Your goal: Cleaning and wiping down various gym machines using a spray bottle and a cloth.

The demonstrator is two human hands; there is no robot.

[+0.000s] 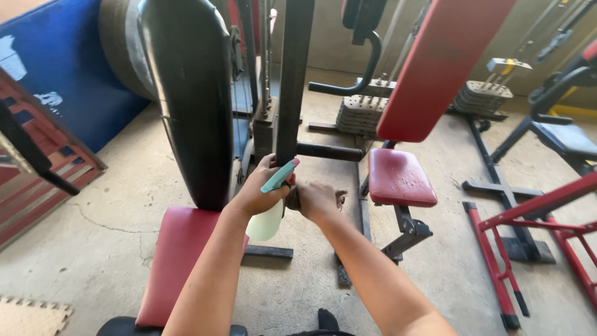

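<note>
My left hand [260, 186] grips a spray bottle [268, 218] with a teal trigger head and a pale, translucent body that hangs below my fist. My right hand [318, 200] is closed on a dark cloth [293, 198], pressed against the lower part of a black upright post [288, 93] of a weight machine. Both hands meet at the post, just under a black horizontal peg [329, 151]. A tall black back pad [193, 99] stands to the left of the post, above a red seat pad [174, 261].
A second bench with a red seat [400, 177] and a tilted red back pad [438, 62] stands to the right. Weight stacks [362, 115] sit behind. Red frame bars [528, 218] lie at the right, a blue mat [68, 68] leans at the left. Concrete floor.
</note>
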